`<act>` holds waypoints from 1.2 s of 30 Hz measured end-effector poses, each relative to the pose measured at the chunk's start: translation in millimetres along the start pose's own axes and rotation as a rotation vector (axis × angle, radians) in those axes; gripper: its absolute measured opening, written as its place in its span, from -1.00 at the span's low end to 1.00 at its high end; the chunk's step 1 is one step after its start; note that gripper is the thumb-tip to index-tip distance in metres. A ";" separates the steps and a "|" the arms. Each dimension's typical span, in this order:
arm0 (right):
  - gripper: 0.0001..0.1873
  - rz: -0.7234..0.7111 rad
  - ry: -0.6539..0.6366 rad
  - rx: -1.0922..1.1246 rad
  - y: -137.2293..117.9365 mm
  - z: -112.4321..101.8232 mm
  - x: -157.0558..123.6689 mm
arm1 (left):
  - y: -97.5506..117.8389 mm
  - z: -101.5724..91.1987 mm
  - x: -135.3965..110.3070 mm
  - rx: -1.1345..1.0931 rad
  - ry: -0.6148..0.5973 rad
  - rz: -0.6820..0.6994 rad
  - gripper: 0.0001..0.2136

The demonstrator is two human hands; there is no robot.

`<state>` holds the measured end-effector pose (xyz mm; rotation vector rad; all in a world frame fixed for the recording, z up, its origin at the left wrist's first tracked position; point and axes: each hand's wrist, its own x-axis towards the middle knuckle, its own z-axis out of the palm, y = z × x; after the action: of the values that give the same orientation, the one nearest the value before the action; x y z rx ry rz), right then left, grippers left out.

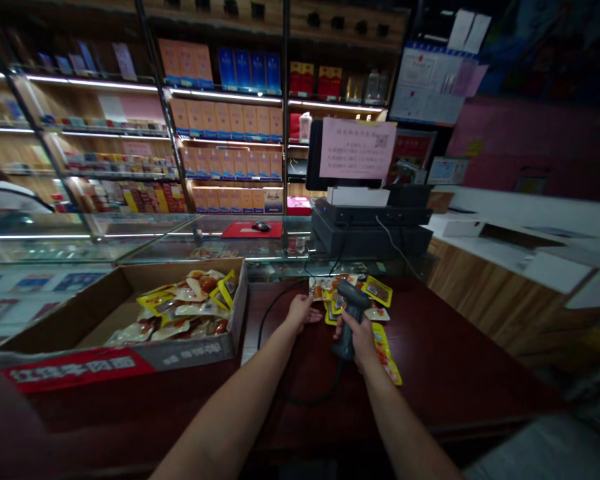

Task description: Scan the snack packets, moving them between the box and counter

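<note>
My right hand [361, 339] is shut around the grip of a black handheld barcode scanner [351, 308], whose head points forward over a loose pile of yellow-edged snack packets [353, 297]. My left hand [300, 312] lies at the pile's left side, its fingertips on a packet; I cannot tell if it grips it. One yellow packet [386, 352] stretches past my right hand. To the left stands an open cardboard box [195, 353] filled with similar clear and yellow packets.
The hands work on a dark red counter [430, 373] crossed by a black cable [267, 320]. Behind it stand a black point-of-sale terminal [370, 223] with a pink notice [357, 148], a glass display case [180, 240], and shelves of boxes. A person [7, 199] stands far left.
</note>
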<state>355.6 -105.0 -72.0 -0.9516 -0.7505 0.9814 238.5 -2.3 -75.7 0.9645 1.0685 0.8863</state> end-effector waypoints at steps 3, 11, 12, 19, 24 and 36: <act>-0.68 0.002 -0.003 0.000 2.7 1.4 0.8 | -1.4 11.4 15.8 -0.034 0.121 0.003 -0.76; -0.66 0.001 -0.019 -0.009 0.9 3.2 -3.0 | -1.3 12.7 32.5 0.039 0.316 0.014 -0.90; -0.66 0.003 -0.023 -0.009 0.5 3.4 -3.2 | 0.0 7.8 29.0 0.049 0.313 0.012 -0.88; -0.68 0.033 -0.069 -0.008 -1.2 5.9 -4.4 | 3.9 -52.1 -6.2 0.068 0.290 0.165 -0.79; -0.67 0.058 -0.112 -0.025 -1.0 6.8 -5.1 | -4.2 -80.5 -7.8 0.015 0.462 0.438 -0.74; -0.65 0.108 -0.180 -0.064 2.1 6.0 -7.3 | 0.0 -88.9 -1.4 0.071 0.624 0.520 -0.78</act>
<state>346.9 -109.3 -72.3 -0.9765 -0.8925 1.1540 152.7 13.8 -92.0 1.0743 1.4003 1.6589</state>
